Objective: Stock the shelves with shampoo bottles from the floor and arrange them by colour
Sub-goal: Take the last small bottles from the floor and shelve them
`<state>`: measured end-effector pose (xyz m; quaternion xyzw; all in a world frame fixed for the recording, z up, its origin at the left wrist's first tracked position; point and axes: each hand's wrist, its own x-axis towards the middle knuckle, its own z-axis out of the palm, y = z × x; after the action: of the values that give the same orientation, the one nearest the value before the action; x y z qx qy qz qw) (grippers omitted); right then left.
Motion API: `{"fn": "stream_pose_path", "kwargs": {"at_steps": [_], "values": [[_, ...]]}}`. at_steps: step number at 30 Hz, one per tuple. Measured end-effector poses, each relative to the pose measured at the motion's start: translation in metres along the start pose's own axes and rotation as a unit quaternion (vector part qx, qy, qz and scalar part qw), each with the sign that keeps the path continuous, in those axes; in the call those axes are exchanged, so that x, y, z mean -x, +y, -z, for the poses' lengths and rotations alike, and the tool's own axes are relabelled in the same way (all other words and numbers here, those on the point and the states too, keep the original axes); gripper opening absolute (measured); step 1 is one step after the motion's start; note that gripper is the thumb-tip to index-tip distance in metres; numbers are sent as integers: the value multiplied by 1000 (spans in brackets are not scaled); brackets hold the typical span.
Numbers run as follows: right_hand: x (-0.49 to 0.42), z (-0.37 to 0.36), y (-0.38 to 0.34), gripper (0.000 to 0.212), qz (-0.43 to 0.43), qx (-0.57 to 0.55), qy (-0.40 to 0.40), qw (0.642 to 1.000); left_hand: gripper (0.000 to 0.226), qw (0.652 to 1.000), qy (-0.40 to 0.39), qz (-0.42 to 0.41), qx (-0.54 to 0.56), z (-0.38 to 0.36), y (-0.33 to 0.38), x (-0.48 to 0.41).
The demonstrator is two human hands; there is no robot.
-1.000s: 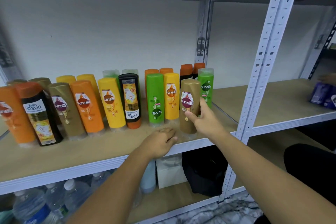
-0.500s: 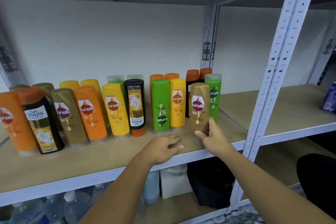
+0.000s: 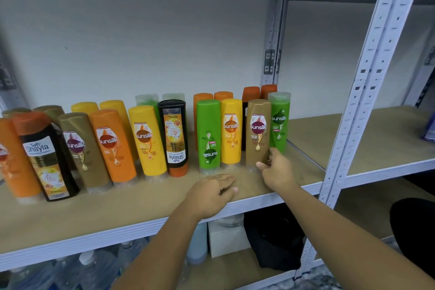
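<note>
Gold bottle (image 3: 258, 133) down, green bottle (image 3: 279, 122) beside

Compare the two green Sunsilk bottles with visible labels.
The left green bottle stands cap down with its label upside down; the right green bottle has its clear cap on top, label upright. The left one sits between a black bottle and a yellow bottle; the right one ends the row, beside the gold bottle. Both are green Sunsilk, standing.
</note>
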<state>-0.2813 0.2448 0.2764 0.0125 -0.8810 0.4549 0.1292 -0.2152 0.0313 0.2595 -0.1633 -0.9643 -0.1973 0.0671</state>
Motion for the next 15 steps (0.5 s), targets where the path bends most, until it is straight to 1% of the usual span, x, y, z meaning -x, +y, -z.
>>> {"fn": "stream_pose_path", "kwargs": {"at_steps": [4,8,12,15], "values": [[-9,-6,2,38,-10,10,12,1000,52,1000,10,-2,0,-1,0,0],[-13,-10,3,40,-25,-8,50,998,52,1000,17,-1,4,-2,0,0],[-15,-12,5,35,-34,-8,66,997,51,1000,20,1,8,-2,1,1],[-11,-13,5,34,-28,17,68,997,52,1000,18,8,7,-1,2,2]]}}
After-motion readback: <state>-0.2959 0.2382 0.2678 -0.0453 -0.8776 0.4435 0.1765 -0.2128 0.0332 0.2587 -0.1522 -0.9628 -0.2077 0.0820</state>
